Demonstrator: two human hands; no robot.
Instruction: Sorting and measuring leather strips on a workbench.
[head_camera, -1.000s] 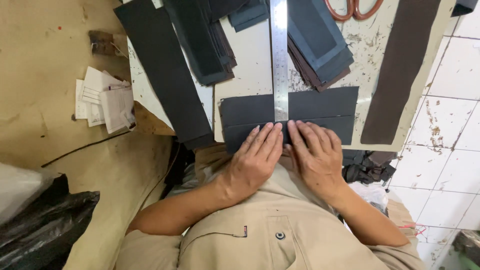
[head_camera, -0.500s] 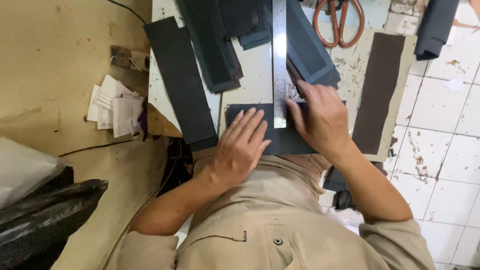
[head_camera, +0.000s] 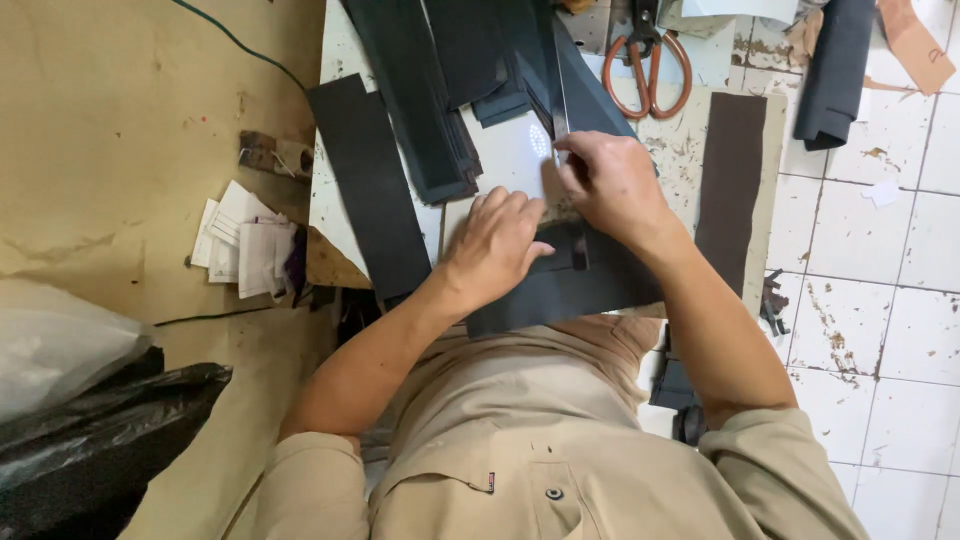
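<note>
Black plastic bag (head_camera: 90, 440) at far left, bunched on the tan floor covering, with a clear plastic bag (head_camera: 60, 345) lying against it; contents of either cannot be made out. One loose bundle of white paper tags (head_camera: 245, 245) lies on the floor beside the surface's left edge.

White work surface (head_camera: 510, 150), stained and worn. One long dark strip (head_camera: 372, 185) lies along its left side. One stack of dark grey strips (head_camera: 425, 90) lies next to it (number of layers cannot be counted).

Left hand (head_camera: 495, 245): flat, fingers extended, palm pressing down on the dark fabric piece (head_camera: 570, 285), grasping nothing. The piece lies at the near edge of the surface, overhanging toward the person's lap, with a small slot showing near its middle.

Steel ruler (head_camera: 558, 100): one, tilted up on edge, running away from the person. Right hand (head_camera: 610, 180): fingers closed around the near end of the ruler, above the far edge of the fabric piece.

One pair of scissors with orange handles (head_camera: 655, 65) lies at the far side. One brown strip (head_camera: 728, 170) lies along the right edge of the surface. One dark folded cloth (head_camera: 835, 70) rests on the white floor tiles (head_camera: 880, 250) at far right.
</note>
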